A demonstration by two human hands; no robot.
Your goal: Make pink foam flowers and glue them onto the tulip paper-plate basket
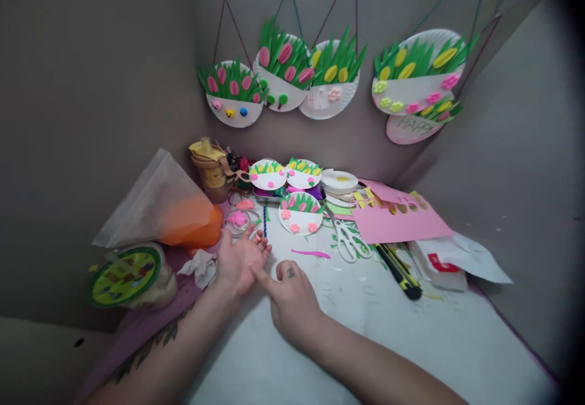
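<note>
My left hand [241,260] is held palm up over the white table, fingers loosely curled and apart, with no object in it. My right hand [295,298] has its index finger stretched out, touching the left palm; the other fingers are folded in. Just beyond them stands a small paper-plate basket [300,215] with green paper grass, pink paper tulips and pink flowers along its front. A thin pink plastic tool [311,253] lies on the table behind my right hand. White-handled scissors [350,240] rest to the right of it.
Pink paper [397,219] with cut-outs, a black and yellow utility knife [400,271] and a white packet [439,265] lie right. Left are a green-lidded tub [128,274], crumpled tissue [201,268] and a plastic bag with orange contents [192,219]. Decorated plates [235,112] hang on the wall.
</note>
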